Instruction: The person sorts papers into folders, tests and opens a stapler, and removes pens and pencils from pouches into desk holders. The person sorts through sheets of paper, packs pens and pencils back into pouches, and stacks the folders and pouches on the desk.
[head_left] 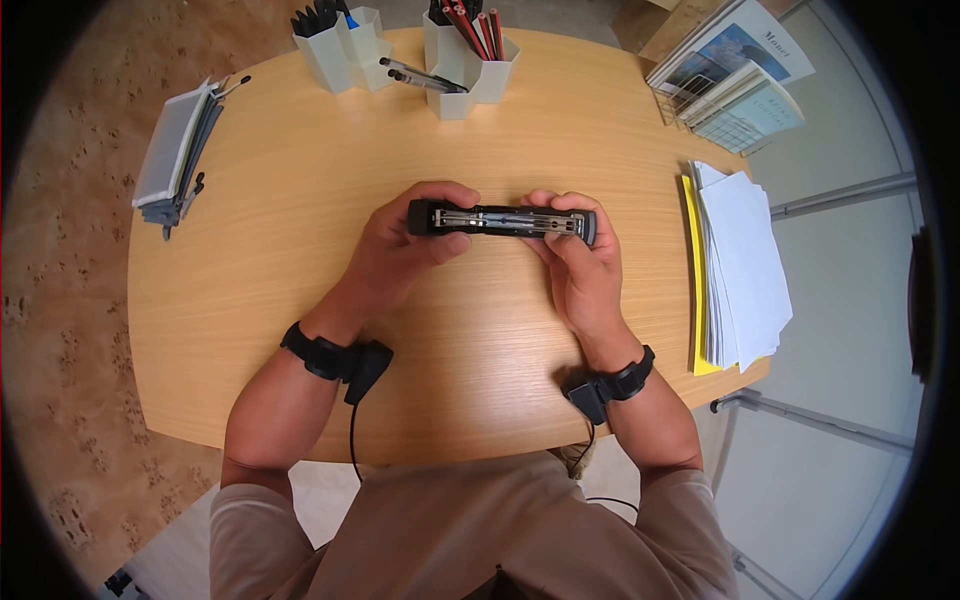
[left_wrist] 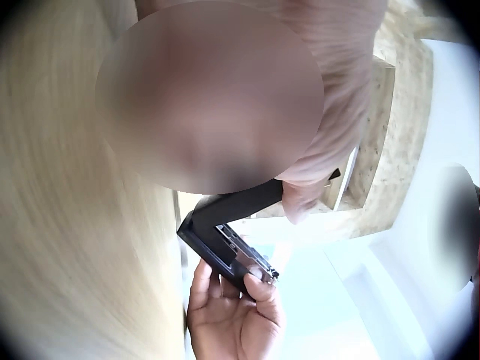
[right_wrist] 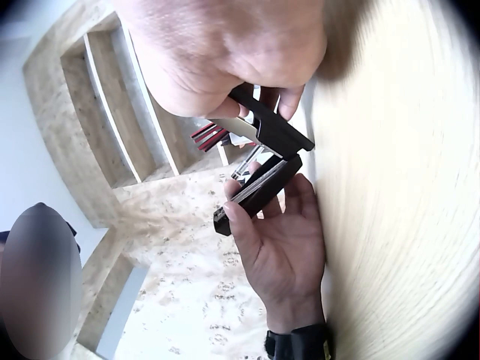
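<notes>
A black stapler (head_left: 500,222) is held over the middle of the table, swung open so that its metal inner parts face upward. My left hand (head_left: 395,245) grips its left end, thumb on the near side and fingers on the far side. At the other end, my right hand (head_left: 585,275) holds it the same way, with the thumb against the metal part. From the left wrist view, the two arms of the stapler (left_wrist: 214,244) form a wide V. The right wrist view shows the left hand (right_wrist: 285,247) pinching one arm along its sides.
Pale holders (head_left: 330,60) with pens stand at the table's back, beside another holder (head_left: 490,80) with red pencils. Mesh and grey pouches (head_left: 175,155) lie at the left. A paper stack (head_left: 745,265) over a yellow folder (head_left: 695,290) sits right, below a wire rack of books (head_left: 740,110).
</notes>
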